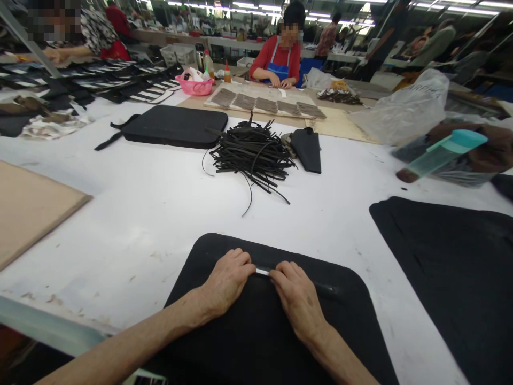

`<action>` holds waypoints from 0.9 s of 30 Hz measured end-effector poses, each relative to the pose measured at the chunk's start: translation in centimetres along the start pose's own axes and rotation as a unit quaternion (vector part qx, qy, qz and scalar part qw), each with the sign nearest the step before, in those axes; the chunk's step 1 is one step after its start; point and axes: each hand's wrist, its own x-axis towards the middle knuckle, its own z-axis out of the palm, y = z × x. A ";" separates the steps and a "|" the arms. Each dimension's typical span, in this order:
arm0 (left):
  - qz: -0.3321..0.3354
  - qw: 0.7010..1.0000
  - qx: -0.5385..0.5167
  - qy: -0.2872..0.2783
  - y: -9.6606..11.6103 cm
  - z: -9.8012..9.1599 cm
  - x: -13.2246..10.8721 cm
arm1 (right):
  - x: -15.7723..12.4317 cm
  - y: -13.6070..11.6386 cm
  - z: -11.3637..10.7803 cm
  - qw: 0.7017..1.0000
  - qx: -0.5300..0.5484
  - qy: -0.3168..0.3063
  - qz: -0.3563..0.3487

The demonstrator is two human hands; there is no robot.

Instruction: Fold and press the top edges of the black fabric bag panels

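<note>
My left hand [227, 278] and my right hand [295, 293] rest side by side on a black rounded pad [256, 331] at the near edge of the white table [152, 214]. Both hands have their fingers curled down, pinching a thin strip [262, 271] that lies across the pad; a short pale stretch of it shows between the fingertips, and a dark stretch runs on to the right of my right hand. A loose pile of black strips [252, 155] lies further back, in the middle of the table.
A second black pad [175, 125] lies behind the pile, a black sheet [452, 256] at the right, a brown board [28, 208] at the left. A teal-lidded bottle [441, 155] lies on its side near plastic bags. A person in red [280, 59] works across the table.
</note>
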 end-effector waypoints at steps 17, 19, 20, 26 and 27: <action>0.203 0.964 0.165 -0.058 0.1 -1.3 -0.3 | -0.9 -0.2 -0.5 0.986 -0.109 -0.040 -0.119; 0.204 0.960 0.182 -0.065 0.3 -1.4 -0.3 | -0.8 -0.3 -0.4 0.985 -0.108 -0.039 -0.126; 0.208 0.958 0.184 -0.068 0.3 -1.5 -0.3 | -0.8 -0.2 -0.4 0.985 -0.105 -0.036 -0.129; 0.234 0.954 0.167 -0.086 -1.1 -2.1 -1.0 | -2.1 1.5 -0.9 0.980 -0.114 -0.026 -0.158; 0.236 0.955 0.160 -0.081 -1.4 -2.1 -1.2 | -2.5 1.9 -1.0 0.979 -0.121 -0.025 -0.161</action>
